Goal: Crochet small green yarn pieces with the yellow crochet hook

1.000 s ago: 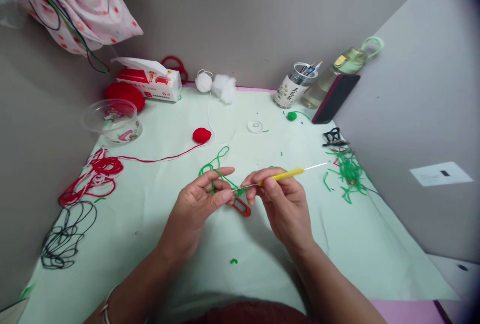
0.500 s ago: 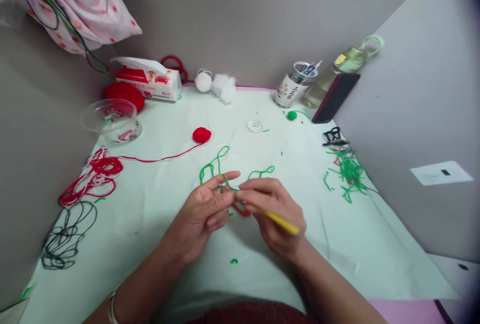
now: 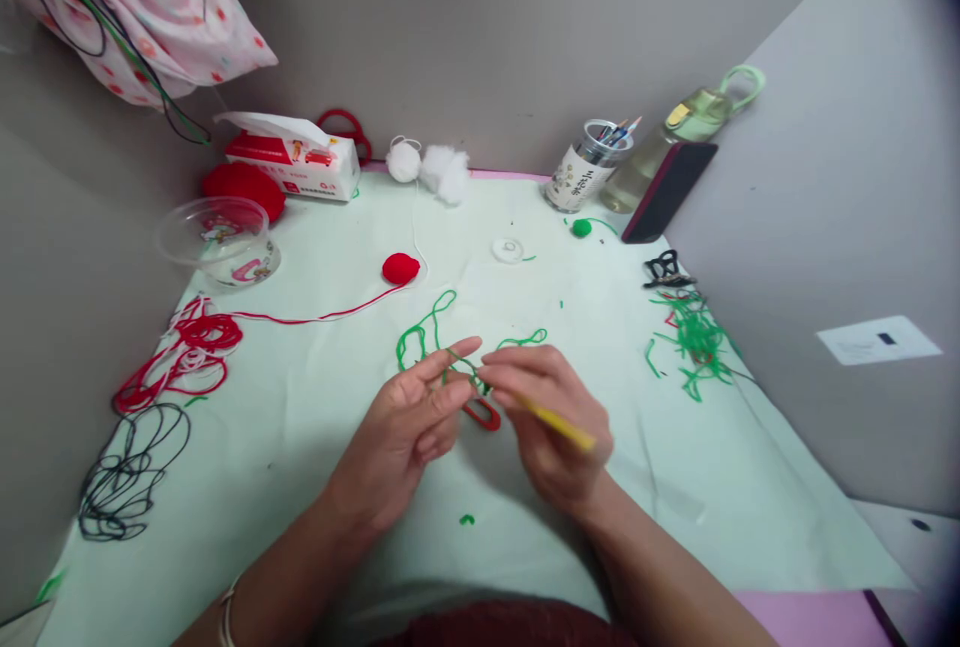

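My left hand [image 3: 411, 417] is closed in a pinch on green yarn [image 3: 463, 361], with a strand running over its raised index finger. In my right hand [image 3: 556, 422] is a crochet hook [image 3: 556, 424] with a yellow handle; its tip meets the yarn by my left fingertips, and a small green piece of work there is mostly hidden. Beyond the left hand, loose green yarn [image 3: 411, 339] lies in loops on the cloth, and another green loop [image 3: 534, 336] rests past the right hand. Below the fingers shows an orange-red oval loop [image 3: 484, 415], the rest of it covered.
Red yarn ball [image 3: 400, 268], tangled red and white yarn [image 3: 210, 332], and dark cord [image 3: 127, 482] lie left. Behind stand a clear tub [image 3: 247, 262], tissue pack [image 3: 315, 167] and pen holder [image 3: 585, 172]. A phone [image 3: 670, 193] leans on a bottle [image 3: 694, 117]; green scraps [image 3: 697, 337] lie right.
The right hand and hook have shifted very slightly at the yarn, and more of the orange-red loop shows. The left hand keeps its pinch; the whole view has moved a little.
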Available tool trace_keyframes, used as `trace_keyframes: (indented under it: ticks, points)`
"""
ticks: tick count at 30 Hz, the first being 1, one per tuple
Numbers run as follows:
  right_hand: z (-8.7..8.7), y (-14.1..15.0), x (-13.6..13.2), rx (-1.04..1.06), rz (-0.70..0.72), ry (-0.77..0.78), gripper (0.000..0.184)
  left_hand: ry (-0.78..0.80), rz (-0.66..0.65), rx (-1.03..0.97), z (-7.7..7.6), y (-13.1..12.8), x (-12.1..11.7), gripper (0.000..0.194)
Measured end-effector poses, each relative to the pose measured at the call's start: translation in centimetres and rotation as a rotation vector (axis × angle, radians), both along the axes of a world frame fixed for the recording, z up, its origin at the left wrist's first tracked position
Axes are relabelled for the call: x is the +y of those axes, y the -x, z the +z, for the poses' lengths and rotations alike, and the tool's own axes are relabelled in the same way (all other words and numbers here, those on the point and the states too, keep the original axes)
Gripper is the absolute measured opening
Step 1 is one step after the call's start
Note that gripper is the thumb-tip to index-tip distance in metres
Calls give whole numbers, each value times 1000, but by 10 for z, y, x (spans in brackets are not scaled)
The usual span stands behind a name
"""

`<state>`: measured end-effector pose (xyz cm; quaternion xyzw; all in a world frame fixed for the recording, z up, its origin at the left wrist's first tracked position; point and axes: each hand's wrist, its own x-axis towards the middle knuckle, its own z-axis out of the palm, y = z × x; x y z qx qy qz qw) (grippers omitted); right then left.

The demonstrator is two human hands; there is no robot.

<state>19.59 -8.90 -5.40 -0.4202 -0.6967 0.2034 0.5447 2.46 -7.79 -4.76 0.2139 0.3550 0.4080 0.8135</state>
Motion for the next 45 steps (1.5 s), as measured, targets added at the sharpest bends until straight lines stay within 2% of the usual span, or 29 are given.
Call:
trace_keyframes:
  ticks: [2,5,7,10,12,15,17,22,25,28,32,34,36,39,40,42,45]
  points:
    - [2,-3,5,239,13,117,23,32,6,-45,1,3,3,33]
    - [5,-4,10,528,115,341,20,-9,65,-14,0,5,5,16]
    - [6,0,10,522,167,378,17,-53,74,26,-1,4,5,16]
    - [6,4,9,428,159,354,13,-79,25,50,-1,1,3,32]
    - [6,5,9,470,182,381,14,-60,1,46,0,1,3,38]
    - [6,2,8,544,227,433,19,-22,5,33,3,3,4,33]
    - [5,0,5,424,167,350,20,-19,26,40,3,4,5,30]
    - [0,-2,-1,-293,90,-174,32,-58,102,92,1,2,2,39]
    - [-1,-2,-2,-477,63,-296,37,-31,69,38,-1,1,2,42]
    - [3,0,0,-311,58,-196,28,29,-13,-49,-1,5,4,41]
    - [7,2,4,252,92,158,23,8,19,-14,0,8,4,33]
    - [5,3,5,391,111,303,24,-39,52,57,1,7,3,36]
    - [1,5,5,281,104,270,23,-81,75,125,1,3,0,42]
    - [-5,7,1,-80,30,-10,31,-74,71,130,0,-1,-2,50]
    - [-6,6,1,-144,19,-75,34,-51,49,95,0,-1,-3,49]
    - [-4,3,0,-114,18,-88,33,7,2,4,0,0,-1,44]
    - [3,-2,5,202,13,107,22,47,0,-75,1,5,4,28]
